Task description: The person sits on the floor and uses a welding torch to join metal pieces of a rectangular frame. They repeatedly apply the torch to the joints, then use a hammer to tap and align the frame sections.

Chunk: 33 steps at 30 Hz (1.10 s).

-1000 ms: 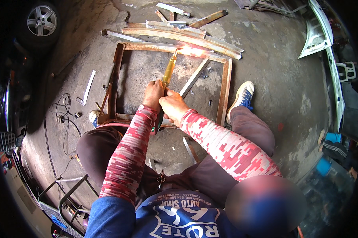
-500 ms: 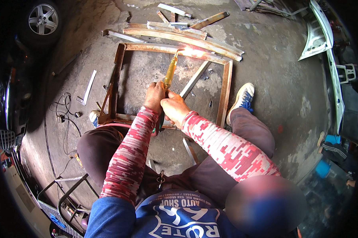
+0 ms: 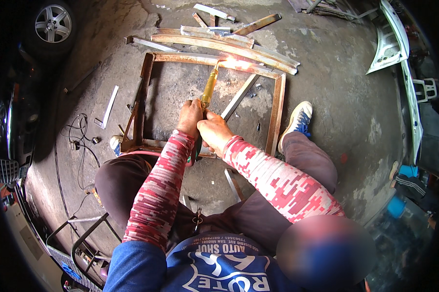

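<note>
My left hand (image 3: 189,118) and my right hand (image 3: 214,131) both grip a brass-coloured cutting torch (image 3: 209,88) that points away from me. Its tip burns with a bright flame (image 3: 236,63) against the far bar of a rusty rectangular metal frame (image 3: 277,107) lying on the concrete floor. A loose metal strip (image 3: 239,97) lies diagonally inside the frame, just right of the torch. My knees are bent on either side of the frame's near bar.
Several rusty metal bars (image 3: 219,41) lie stacked beyond the frame. A car wheel (image 3: 53,23) stands at far left, white car body panels (image 3: 392,44) at far right. Cables (image 3: 78,141) and a short white strip (image 3: 110,104) lie left of the frame. A wire rack (image 3: 78,243) is at lower left.
The torch flame stays at the frame's far bar. My hands have barely moved.
</note>
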Motion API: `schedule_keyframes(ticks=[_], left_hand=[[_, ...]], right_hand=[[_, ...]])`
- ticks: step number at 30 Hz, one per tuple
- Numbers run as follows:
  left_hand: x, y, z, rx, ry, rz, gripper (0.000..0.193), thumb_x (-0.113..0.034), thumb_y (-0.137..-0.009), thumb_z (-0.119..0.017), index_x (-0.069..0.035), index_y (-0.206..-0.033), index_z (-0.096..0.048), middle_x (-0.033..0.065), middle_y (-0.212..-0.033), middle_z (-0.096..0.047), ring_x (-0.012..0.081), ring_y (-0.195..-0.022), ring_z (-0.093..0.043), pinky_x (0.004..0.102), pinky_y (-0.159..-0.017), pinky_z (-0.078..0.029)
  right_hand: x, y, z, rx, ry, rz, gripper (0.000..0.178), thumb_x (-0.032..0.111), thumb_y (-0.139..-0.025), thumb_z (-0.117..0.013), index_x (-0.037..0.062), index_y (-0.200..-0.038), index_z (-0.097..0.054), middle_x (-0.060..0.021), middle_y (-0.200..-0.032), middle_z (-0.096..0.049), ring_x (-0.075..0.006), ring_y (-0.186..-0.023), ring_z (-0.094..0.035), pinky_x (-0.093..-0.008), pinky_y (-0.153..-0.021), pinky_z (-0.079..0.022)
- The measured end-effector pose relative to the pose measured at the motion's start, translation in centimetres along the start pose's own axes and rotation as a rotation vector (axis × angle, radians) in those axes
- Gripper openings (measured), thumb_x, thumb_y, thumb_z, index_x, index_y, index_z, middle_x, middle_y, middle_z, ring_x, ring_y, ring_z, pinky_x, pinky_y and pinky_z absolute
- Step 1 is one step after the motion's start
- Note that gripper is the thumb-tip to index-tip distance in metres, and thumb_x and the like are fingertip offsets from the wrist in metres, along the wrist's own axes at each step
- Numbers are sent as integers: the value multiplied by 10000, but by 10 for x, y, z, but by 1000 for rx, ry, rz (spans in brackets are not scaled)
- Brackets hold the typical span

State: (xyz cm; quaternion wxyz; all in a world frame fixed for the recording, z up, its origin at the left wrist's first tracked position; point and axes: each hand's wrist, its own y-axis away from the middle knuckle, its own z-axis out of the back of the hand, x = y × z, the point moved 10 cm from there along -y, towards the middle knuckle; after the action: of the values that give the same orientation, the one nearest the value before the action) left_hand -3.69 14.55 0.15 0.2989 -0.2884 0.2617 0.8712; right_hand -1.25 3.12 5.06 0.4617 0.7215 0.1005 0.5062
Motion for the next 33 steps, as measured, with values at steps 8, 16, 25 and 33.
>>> schedule_keyframes(ticks=[8, 16, 25, 33], left_hand=[[19, 6, -4, 6, 431, 344, 265, -187, -939, -434, 25, -983, -587, 275, -1030, -612, 393, -912, -621, 437, -771, -491], [22, 11, -3, -16, 508, 430, 435, -310, -955, -409, 81, -1026, -587, 283, -954, -629, 365, -861, -616, 430, -759, -471], [22, 10, -4, 18, 521, 415, 501, -337, -912, -428, 100, -1111, -571, 291, -995, -635, 367, -867, -642, 432, -771, -488], [26, 7, -8, 11, 518, 427, 279, -219, -922, -483, 34, -979, -588, 295, -1025, -614, 429, -922, -620, 453, -763, -505]], right_hand=[[2, 2, 0, 0, 17, 3, 422, 128, -843, -437, 134, -1259, -509, -3, -713, -476, -89, -442, -436, -256, -351, -318], [1, 1, 0, 0, 12, -6, 415, 126, -843, -439, 118, -1252, -503, -13, -710, -476, -96, -436, -429, -262, -348, -314], [2, 1, -1, -6, -5, 6, 390, 115, -843, -436, 102, -1227, -501, -11, -683, -457, -100, -429, -419, -268, -346, -303], [2, 1, -2, 12, -21, -4, 387, 121, -845, -434, 110, -1226, -505, -9, -684, -461, -99, -432, -419, -267, -347, -303]])
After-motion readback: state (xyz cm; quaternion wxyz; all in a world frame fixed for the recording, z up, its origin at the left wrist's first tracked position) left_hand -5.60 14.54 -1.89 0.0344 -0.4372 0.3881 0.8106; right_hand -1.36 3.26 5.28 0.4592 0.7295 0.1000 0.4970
